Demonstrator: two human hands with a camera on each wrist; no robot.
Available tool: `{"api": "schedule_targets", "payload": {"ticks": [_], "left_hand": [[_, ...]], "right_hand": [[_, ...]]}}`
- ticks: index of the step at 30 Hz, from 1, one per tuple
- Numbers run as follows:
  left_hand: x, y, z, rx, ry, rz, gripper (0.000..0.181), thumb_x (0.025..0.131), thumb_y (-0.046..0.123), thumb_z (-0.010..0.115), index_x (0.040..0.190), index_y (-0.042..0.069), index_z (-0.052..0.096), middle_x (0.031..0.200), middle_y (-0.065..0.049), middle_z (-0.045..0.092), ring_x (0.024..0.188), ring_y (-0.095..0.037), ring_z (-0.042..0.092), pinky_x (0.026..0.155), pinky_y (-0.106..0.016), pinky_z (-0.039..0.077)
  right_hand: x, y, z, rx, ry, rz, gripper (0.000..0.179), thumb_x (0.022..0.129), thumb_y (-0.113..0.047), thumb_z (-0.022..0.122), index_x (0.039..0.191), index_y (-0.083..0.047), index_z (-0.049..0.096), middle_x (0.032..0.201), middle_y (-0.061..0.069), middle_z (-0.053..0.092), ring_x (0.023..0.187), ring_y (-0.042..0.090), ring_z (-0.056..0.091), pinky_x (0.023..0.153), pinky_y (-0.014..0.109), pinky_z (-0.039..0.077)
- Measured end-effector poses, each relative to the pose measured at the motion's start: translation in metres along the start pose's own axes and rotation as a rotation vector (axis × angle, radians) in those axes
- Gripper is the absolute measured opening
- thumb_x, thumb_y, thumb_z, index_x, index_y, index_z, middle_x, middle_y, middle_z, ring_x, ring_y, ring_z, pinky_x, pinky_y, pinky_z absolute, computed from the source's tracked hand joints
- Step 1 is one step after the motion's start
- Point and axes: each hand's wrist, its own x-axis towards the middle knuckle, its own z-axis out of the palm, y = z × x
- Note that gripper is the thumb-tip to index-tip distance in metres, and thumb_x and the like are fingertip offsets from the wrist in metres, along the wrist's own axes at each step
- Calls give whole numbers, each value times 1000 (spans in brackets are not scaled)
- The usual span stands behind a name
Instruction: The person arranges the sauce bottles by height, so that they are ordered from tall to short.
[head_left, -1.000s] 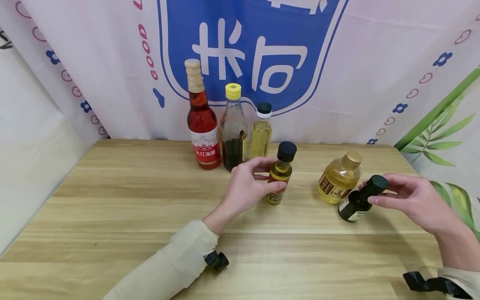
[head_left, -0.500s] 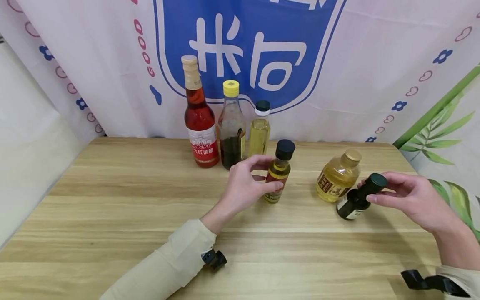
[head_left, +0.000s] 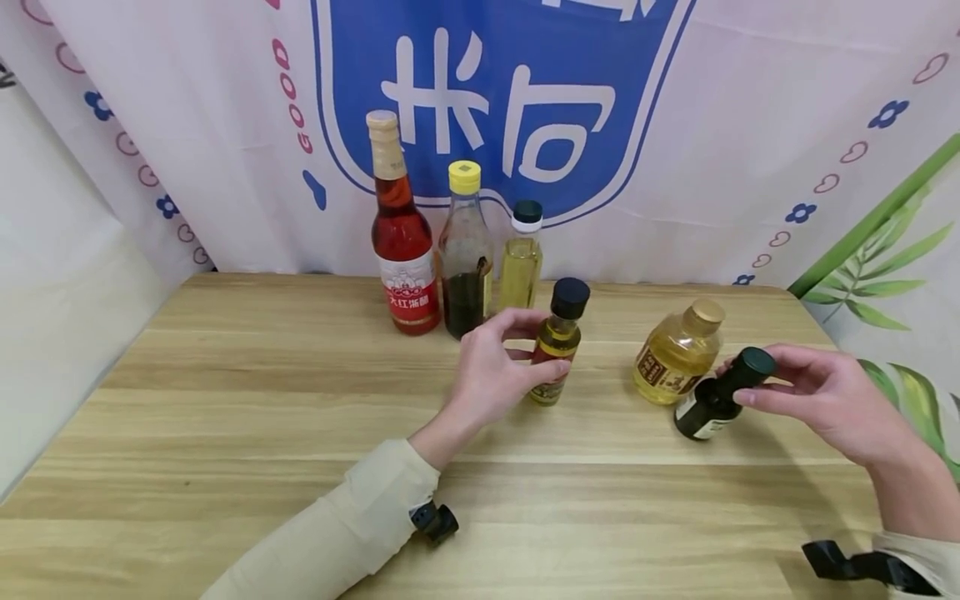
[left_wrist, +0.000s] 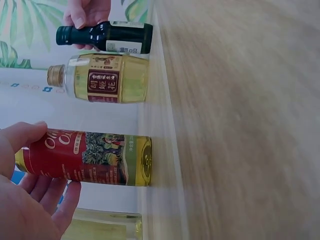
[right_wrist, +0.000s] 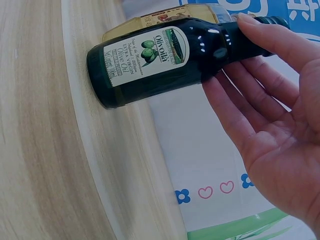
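Observation:
My left hand (head_left: 498, 362) grips an olive oil bottle (left_wrist: 85, 157) with a black cap and red label, thumb on one side and fingers on the other. It stands upright on the wooden table (head_left: 300, 500). On the right, my right hand (head_left: 832, 400) pinches the neck of a dark green olive oil bottle (right_wrist: 150, 60) with a white label. That bottle leans slightly toward the hand in the head view. Right beside it stands a squat bottle of golden oil (head_left: 677, 354) with a tan cap, partly overlapped by the dark bottle.
Behind my left hand stand a tall red vinegar bottle (head_left: 407, 250), a yellow-capped bottle of dark liquid (head_left: 465, 275) and a slim pale oil bottle (head_left: 521, 271). A printed curtain (head_left: 247, 167) hangs along the table's back edge.
The head view shifts slightly. Both hands keep their holds, and the bottles stay in essentially the same places.

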Motion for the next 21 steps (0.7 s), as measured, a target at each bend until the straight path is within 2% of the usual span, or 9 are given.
{"api": "schedule_targets", "payload": {"ticks": [4, 9, 11, 16, 21], "left_hand": [[0, 0, 2, 11, 28, -2, 55, 81, 15, 94, 130, 12, 71, 127, -5, 74, 116, -20, 70, 95, -34, 65], [3, 3, 8, 11, 65, 18, 54, 80, 15, 94, 129, 12, 72, 124, -5, 75, 115, -20, 71, 94, -34, 65], [5, 4, 10, 4, 87, 20, 53, 81, 15, 94, 129, 11, 71, 124, -5, 76, 115, -21, 71, 94, -35, 65], [10, 10, 19, 8, 164, 27, 52, 83, 18, 93, 129, 12, 71, 124, -5, 76, 115, -21, 71, 92, -34, 65], [17, 16, 29, 4, 281, 28, 50, 82, 19, 94, 127, 13, 73, 121, -4, 78, 112, -19, 72, 88, -30, 65]], "right_hand": [[0, 0, 3, -15, 5, 15, 37, 90, 19, 69, 120, -3, 74, 116, -7, 78, 100, 4, 78, 81, 19, 63], [-1, -7, 4, -177, 48, 55, 30, 92, 11, 74, 120, 0, 73, 115, -11, 78, 101, 1, 77, 82, 19, 63], [-1, -7, 2, -204, 50, 57, 29, 92, 10, 74, 120, 0, 73, 115, -12, 77, 101, 0, 77, 82, 18, 63], [-2, -2, 0, -118, 42, 31, 33, 90, 17, 71, 117, -3, 74, 114, -11, 77, 99, 0, 77, 81, 17, 63], [0, -4, 4, -144, 62, 36, 28, 90, 15, 73, 116, 4, 73, 113, -7, 79, 98, 3, 78, 81, 19, 63]]}}
